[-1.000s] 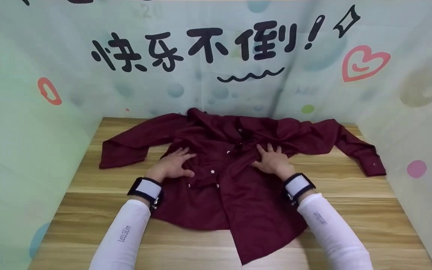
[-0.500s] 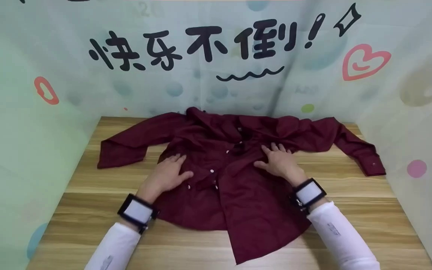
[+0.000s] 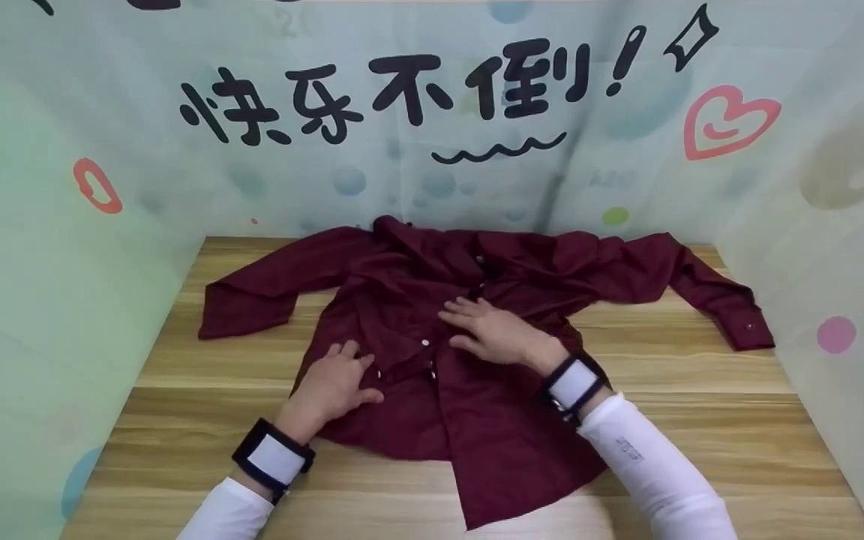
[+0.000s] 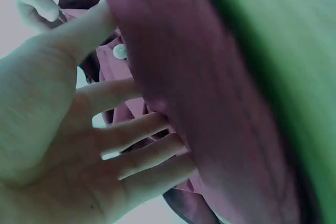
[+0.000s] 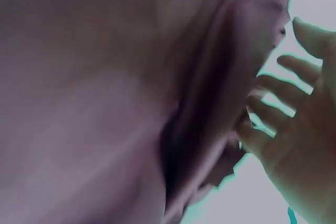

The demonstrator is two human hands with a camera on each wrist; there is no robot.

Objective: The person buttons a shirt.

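A dark red button-up shirt (image 3: 394, 420) lies front up on the wooden table, its sleeves spread to both sides and wrinkles across its chest. On its left front panel, near a white button (image 3: 425, 343), my left hand (image 3: 331, 382) touches the cloth with fingers spread. My right hand (image 3: 496, 334) lies over the middle of the shirt by the button strip, fingers extended to the left. In the left wrist view the left hand (image 4: 89, 145) shows straight fingers against the cloth. The right wrist view has the right hand (image 5: 299, 108) with its fingers apart beside blurred fabric.
The wooden table (image 3: 702, 427) carries the shirt. A printed curtain (image 3: 289, 180) with black writing hangs behind and along both sides. The shirt's right cuff (image 3: 751, 326) lies near the table's right edge.
My right hand has moved left, from the shirt's right chest to its middle. My left hand has slid slightly down toward me. The shirt has barely shifted.
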